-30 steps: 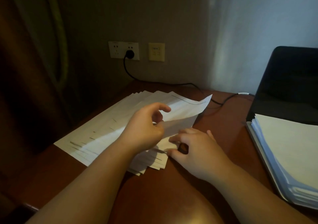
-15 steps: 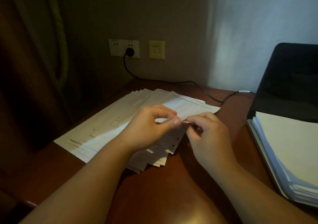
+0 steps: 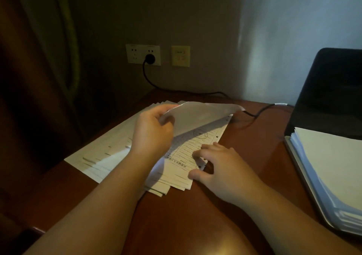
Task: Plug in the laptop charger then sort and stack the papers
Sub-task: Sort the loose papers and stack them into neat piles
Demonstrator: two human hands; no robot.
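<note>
Under my left hand (image 3: 151, 133), which grips one lifted sheet (image 3: 197, 117), the fanned papers (image 3: 109, 152) lie on the surface; my right hand (image 3: 217, 166) presses them flat with relaxed fingers. Thin, floppy, slippery: best pinched at a corner.

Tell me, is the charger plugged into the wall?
Plugged in. The black plug sits in the wall socket, and its cable runs down across the desk toward the laptop.
</note>
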